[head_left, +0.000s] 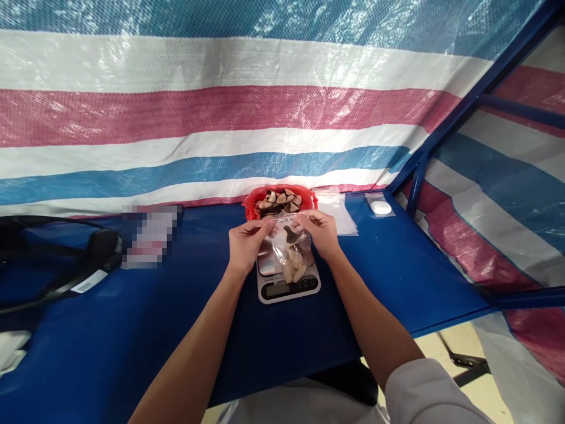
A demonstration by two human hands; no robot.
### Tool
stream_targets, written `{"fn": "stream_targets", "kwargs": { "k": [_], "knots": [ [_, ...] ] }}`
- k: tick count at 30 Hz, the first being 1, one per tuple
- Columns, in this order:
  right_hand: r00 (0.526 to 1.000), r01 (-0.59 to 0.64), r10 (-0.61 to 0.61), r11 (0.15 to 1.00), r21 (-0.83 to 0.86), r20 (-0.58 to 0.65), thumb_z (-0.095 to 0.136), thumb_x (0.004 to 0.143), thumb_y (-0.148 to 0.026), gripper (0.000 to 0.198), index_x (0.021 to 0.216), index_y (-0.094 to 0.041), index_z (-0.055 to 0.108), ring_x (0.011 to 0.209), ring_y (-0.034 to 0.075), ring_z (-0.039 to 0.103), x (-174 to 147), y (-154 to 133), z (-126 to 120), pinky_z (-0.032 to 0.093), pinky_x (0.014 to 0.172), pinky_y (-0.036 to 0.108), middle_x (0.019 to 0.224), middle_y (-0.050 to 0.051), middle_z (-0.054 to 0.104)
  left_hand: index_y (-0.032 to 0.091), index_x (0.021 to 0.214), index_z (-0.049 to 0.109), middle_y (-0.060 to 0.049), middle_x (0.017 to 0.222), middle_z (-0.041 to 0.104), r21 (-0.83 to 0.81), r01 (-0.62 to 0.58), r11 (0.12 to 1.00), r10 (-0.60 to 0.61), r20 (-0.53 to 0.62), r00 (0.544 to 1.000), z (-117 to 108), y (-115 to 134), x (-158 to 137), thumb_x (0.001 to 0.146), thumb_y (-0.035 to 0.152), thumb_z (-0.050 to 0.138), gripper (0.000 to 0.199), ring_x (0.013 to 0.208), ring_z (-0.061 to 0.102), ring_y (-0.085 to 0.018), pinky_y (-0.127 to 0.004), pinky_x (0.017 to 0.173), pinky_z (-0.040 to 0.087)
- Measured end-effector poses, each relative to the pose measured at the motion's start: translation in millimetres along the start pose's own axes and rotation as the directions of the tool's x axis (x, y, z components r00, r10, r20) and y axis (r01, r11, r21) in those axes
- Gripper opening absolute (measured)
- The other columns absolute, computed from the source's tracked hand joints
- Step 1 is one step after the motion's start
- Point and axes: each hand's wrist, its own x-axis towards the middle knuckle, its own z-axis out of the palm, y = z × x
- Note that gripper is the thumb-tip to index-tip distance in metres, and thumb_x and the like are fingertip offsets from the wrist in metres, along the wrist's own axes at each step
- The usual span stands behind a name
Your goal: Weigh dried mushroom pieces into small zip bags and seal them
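Note:
Between my two hands hangs a clear plastic bag [293, 259] with several pale and dark brown pieces, like cut mushrooms or nuts, in its lower part. My left hand [248, 242] pinches the bag's top edge at its left corner, thumb against fingers. At the right corner my right hand [321, 232] pinches the same edge. Directly beneath the bag is a white kitchen scale [289, 296] with a shiny plate and a dark display; whether the bag touches it I cannot tell. Behind the hands, a red plastic bag [250, 203] holds several similar brown and cream pieces.
Clear flat bags or sheets [342, 213] lie right of the red bag. A small packet with a white round item [380, 207] sits farther right on the blue table [185, 330]. Black straps [103, 247] lie at left; a striped tarpaulin [212, 112] rises behind.

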Motion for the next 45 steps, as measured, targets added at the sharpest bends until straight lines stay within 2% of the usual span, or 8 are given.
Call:
{"fn": "stream_targets", "kwargs": {
  "k": [5,10,21,27,32,36,41,45],
  "knots": [
    [1.0,0.003,-0.003,1.0,-0.018,-0.006,0.082,0.069,-0.048,0.028,0.074,-0.021,0.075,0.066,0.019,0.07,-1.8,-0.7,0.6,0.058,0.068,0.033,0.071,0.002,0.075,0.019,0.074,0.081,-0.002,0.071,0.077,-0.001,0.021,1.0,-0.021,0.025,0.999,1.2,-3.6,-0.6,0.072,0.036,0.085,0.018,0.069,0.07,-0.018,-0.028,0.072,0.056],
    [0.998,0.0,0.003,0.999,-0.039,0.06,0.081,0.072,-0.049,0.029,0.081,-0.022,0.076,0.072,0.02,0.072,-3.7,0.7,-0.7,0.059,0.071,0.034,0.076,0.002,0.077,0.02,0.072,0.08,-0.002,0.07,0.076,-0.009,0.002,1.0,-0.002,0.022,1.0,2.0,-4.1,-1.5,0.073,0.035,0.083,0.016,0.068,0.069,-0.017,-0.027,0.071,0.056],
    [0.996,0.073,-0.064,0.988,-0.139,0.07,0.079,0.074,-0.049,0.029,0.082,-0.021,0.077,0.072,0.02,0.071,-6.2,3.3,-0.3,0.058,0.068,0.032,0.076,0.002,0.077,0.017,0.07,0.077,-0.003,0.07,0.075,0.037,0.028,0.999,-0.03,0.075,0.997,1.0,3.7,-5.0,0.074,0.038,0.081,0.021,0.065,0.067,-0.016,-0.025,0.064,0.054],
    [0.992,0.03,-0.01,0.987,-0.159,0.126,0.074,0.081,-0.052,0.031,0.085,-0.022,0.078,0.071,0.02,0.071,-6.6,-0.8,-4.5,0.057,0.066,0.031,0.079,0.003,0.077,0.017,0.075,0.078,-0.002,0.067,0.074,0.051,0.028,0.998,-0.032,0.06,0.998,0.4,2.4,-4.1,0.074,0.039,0.08,0.022,0.061,0.065,-0.016,-0.025,0.059,0.052],
    [0.994,0.027,-0.01,0.988,-0.153,0.106,0.077,0.078,-0.052,0.031,0.082,-0.021,0.077,0.068,0.019,0.07,-5.1,-3.0,-7.9,0.057,0.06,0.029,0.076,0.003,0.076,0.017,0.072,0.077,-0.002,0.066,0.073,0.037,0.038,0.999,-0.04,0.046,0.998,-0.3,0.9,-2.9,0.074,0.04,0.08,0.023,0.059,0.064,-0.016,-0.025,0.058,0.052],
    [0.994,0.028,-0.014,0.992,-0.125,0.112,0.077,0.078,-0.051,0.03,0.082,-0.021,0.078,0.068,0.018,0.07,-5.5,-1.0,-8.0,0.059,0.062,0.03,0.075,0.002,0.076,0.017,0.07,0.077,-0.003,0.067,0.074,0.027,0.05,0.998,-0.051,0.062,0.997,-0.5,2.5,-2.9,0.072,0.042,0.082,0.026,0.061,0.066,-0.017,-0.026,0.06,0.053],
    [0.994,0.037,-0.02,0.988,-0.151,0.11,0.079,0.076,-0.05,0.03,0.081,-0.021,0.08,0.064,0.016,0.068,-6.3,3.7,-5.6,0.058,0.06,0.029,0.074,0.002,0.076,0.016,0.082,0.081,-0.006,0.078,0.079,0.016,0.061,0.998,-0.062,0.077,0.995,-0.6,3.2,-2.9,0.068,0.047,0.085,0.034,0.07,0.071,-0.021,-0.03,0.069,0.057],
    [0.995,0.007,0.011,0.984,-0.176,0.102,0.079,0.075,-0.052,0.032,0.084,-0.021,0.08,0.061,0.017,0.067,-6.7,5.5,-6.2,0.058,0.057,0.03,0.073,0.002,0.076,0.016,0.084,0.081,-0.007,0.083,0.08,0.032,0.043,0.999,-0.045,0.074,0.996,-1.3,0.8,-2.1,0.068,0.048,0.086,0.036,0.076,0.072,-0.023,-0.032,0.073,0.057]
  ]
}}
